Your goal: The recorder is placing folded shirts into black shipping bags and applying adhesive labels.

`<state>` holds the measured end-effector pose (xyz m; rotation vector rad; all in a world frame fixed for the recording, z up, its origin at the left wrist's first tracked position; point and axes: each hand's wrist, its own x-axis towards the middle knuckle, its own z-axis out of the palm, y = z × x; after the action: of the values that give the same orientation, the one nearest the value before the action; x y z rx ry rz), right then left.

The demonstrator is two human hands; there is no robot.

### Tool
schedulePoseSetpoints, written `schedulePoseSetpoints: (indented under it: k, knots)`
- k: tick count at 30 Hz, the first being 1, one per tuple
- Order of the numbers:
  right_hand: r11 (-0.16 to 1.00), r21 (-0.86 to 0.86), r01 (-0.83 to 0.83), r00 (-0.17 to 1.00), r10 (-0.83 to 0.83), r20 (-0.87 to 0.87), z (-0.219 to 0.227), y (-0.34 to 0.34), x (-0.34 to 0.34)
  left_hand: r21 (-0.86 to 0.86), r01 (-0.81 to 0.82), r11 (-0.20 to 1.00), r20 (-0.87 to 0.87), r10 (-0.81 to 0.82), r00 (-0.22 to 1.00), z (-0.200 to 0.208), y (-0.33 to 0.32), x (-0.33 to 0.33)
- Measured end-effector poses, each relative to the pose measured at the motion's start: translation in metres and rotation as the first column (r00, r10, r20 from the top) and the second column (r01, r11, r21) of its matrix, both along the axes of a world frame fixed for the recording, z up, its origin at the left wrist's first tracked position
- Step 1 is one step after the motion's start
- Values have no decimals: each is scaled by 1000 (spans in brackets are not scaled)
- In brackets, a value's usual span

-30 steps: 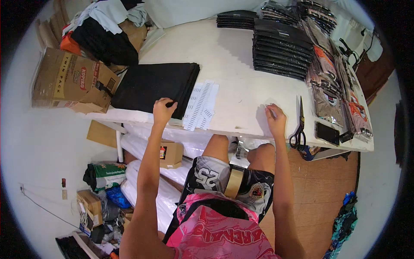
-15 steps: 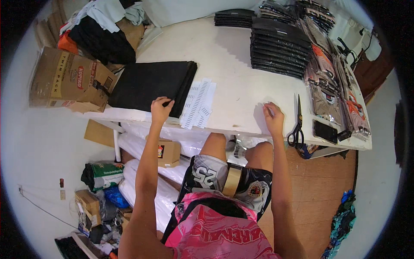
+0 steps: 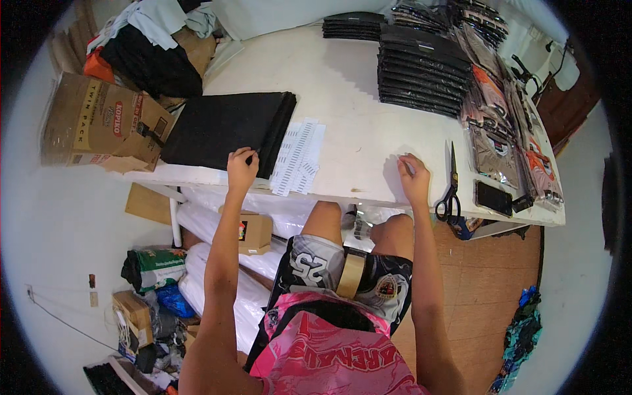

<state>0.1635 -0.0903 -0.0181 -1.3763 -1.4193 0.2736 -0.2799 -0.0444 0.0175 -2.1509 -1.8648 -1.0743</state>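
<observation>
My left hand (image 3: 243,168) rests at the front edge of a stack of flat black sheets or folded cloth (image 3: 214,128). Its fingers are curled in. Something dark shows between thumb and fingers, and I cannot make out whether it is held or is just the stack behind. My right hand (image 3: 414,178) lies on the white table near its front edge, loosely curled, a gap between thumb and fingers, holding nothing. White label sheets with rows of small dark print (image 3: 296,158) lie beside the stack, between my hands.
Black scissors (image 3: 451,191) and a phone (image 3: 494,198) lie right of my right hand. Black plastic packets (image 3: 424,72) are piled behind, with clear-bagged garments (image 3: 494,155) along the right. A cardboard box (image 3: 102,125) and heaped clothes (image 3: 155,59) stand left. A tape roll (image 3: 352,273) sits on my lap.
The view has shifted slightly, so everything sits a little further left. The fingers of my left hand have curled in a little more; my right hand stays in place on the table.
</observation>
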Motion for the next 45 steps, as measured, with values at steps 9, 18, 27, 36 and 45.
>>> schedulePoseSetpoints:
  k: [9,18,27,36,45]
  knots:
    - [1000,0,16,999,-16,49,7,-2,-2,0,-2,1000,36,2,999,2,-6,4]
    - [1000,-11,-24,999,24,-33,1,0,-1,-22,38,999,-132,-40,990,11,-17,13]
    - [1000,-26,-3,1000,3,-23,6,-3,-4,-48,73,996,-106,-78,991,11,-20,9]
    - [1000,-23,9,1000,-8,28,9,-4,-3,-77,78,994,42,-75,996,15,-32,4]
    - [1000,-13,11,1000,-11,23,7,-3,-2,-63,166,984,101,-160,982,17,-36,-5]
